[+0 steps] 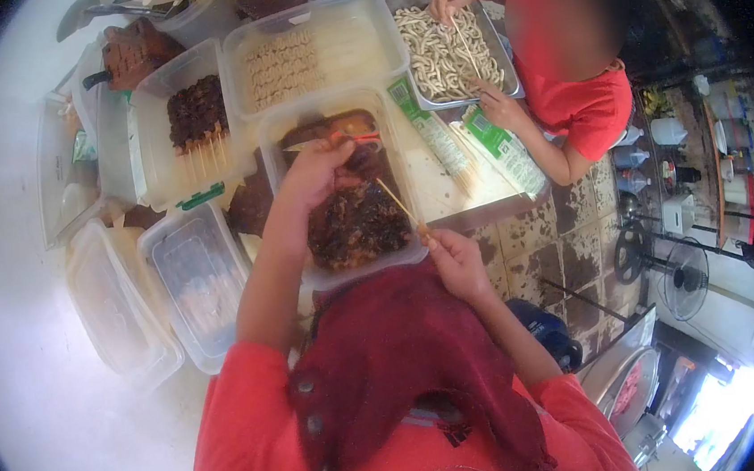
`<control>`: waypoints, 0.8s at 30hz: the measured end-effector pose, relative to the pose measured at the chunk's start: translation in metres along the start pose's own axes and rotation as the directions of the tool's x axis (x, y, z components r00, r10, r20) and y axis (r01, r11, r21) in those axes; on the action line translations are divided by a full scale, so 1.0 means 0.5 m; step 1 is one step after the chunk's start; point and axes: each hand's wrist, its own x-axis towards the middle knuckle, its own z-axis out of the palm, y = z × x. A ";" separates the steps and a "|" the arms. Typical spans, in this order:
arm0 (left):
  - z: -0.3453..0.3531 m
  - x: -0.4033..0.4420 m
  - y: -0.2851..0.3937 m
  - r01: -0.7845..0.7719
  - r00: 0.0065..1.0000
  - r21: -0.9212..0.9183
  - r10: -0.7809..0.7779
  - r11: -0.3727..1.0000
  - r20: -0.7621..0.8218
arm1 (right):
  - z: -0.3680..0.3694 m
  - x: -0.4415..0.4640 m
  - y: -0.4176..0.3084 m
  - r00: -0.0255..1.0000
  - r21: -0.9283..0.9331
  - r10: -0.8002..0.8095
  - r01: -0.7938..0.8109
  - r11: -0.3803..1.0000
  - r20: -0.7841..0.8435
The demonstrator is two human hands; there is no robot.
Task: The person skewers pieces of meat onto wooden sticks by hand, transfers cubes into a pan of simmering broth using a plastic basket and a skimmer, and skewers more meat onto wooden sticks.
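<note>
A clear plastic tub (399,144) in front of me holds dark, saucy marinated meat (345,225). Over its far half, my left hand (322,170) is closed, with what looks like a dark piece of meat between its fingers. My right hand (456,263) pinches a thin wooden skewer (399,200) at the tub's near right corner. The skewer slants up and left over the meat, its tip bare and close to my left fingers. A red-handled utensil (359,136) lies at the tub's far end, partly hidden by my left hand.
Left stands a tub (150,157) of finished dark skewers (198,116); behind, a tub (361,48) with rows of pale pieces. Lidded tubs (192,270) are nearer left. Skewer packs (429,128) lie right. A co-worker (586,109) handles a skewer over a tray of pale strips (446,54).
</note>
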 end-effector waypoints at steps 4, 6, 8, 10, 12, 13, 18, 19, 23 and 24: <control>0.018 -0.014 0.009 -0.002 0.998 -0.015 0.001 1.000 -0.057 | 0.004 0.002 -0.002 0.994 -0.028 -0.101 0.100 0.995 -0.029; 0.016 -0.008 -0.001 -0.080 0.997 -0.115 0.078 0.990 -0.018 | 0.002 0.003 0.000 0.999 -0.018 -0.039 0.039 0.999 -0.008; 0.016 0.001 -0.016 -0.166 0.986 -0.197 0.163 0.966 -0.031 | 0.000 0.003 -0.003 1.000 -0.012 0.008 -0.007 1.000 0.007; 0.033 0.009 -0.031 -0.266 0.963 -0.249 0.250 0.931 -0.096 | 0.000 0.003 -0.013 0.999 -0.006 0.036 -0.036 0.999 0.018; 0.048 0.011 -0.033 -0.311 0.946 -0.268 0.270 0.912 -0.179 | 0.004 0.006 -0.008 0.995 -0.058 -0.091 0.088 0.994 -0.034; 0.058 0.007 -0.036 -0.332 0.935 -0.278 0.276 0.901 -0.222 | 0.006 0.007 -0.005 0.987 -0.087 -0.152 0.147 0.985 -0.055; 0.069 0.022 -0.070 -0.339 0.931 -0.423 0.236 0.840 -0.277 | 0.011 0.009 -0.012 0.990 -0.121 -0.138 0.137 0.983 -0.001; 0.071 0.020 -0.068 -0.314 0.939 -0.470 0.195 0.825 -0.284 | 0.011 0.011 -0.018 0.995 -0.135 -0.099 0.101 0.986 0.021; 0.043 0.030 -0.086 -0.257 0.941 -0.602 0.055 0.756 -0.334 | 0.027 0.029 -0.021 0.992 -0.170 -0.105 0.115 0.979 0.063; 0.038 0.025 -0.083 -0.242 0.952 -0.611 0.063 0.754 -0.300 | 0.032 0.034 -0.025 0.989 -0.142 -0.124 0.134 0.981 0.078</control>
